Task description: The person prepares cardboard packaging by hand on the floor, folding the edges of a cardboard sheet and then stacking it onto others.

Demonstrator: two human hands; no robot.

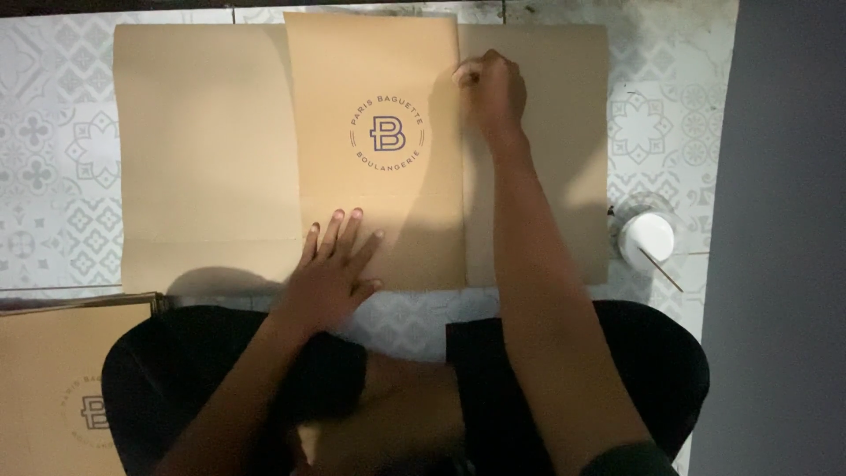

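Note:
A large brown paper sheet [203, 150] lies flat on the patterned tile floor, its middle panel [379, 203] folded over and bearing a round dark printed emblem. My left hand [330, 269] rests flat on the lower left corner of that folded panel, fingers spread. My right hand [491, 88] is closed in a fist and presses on the panel's right edge near the top. My forearms reach out from my dark-clothed lap at the bottom.
A stack of finished brown paper bags [53, 388] with the same emblem lies at the lower left. A small white round container [646, 238] with a thin stick stands on the floor at the right. A grey wall [784, 220] runs along the right side.

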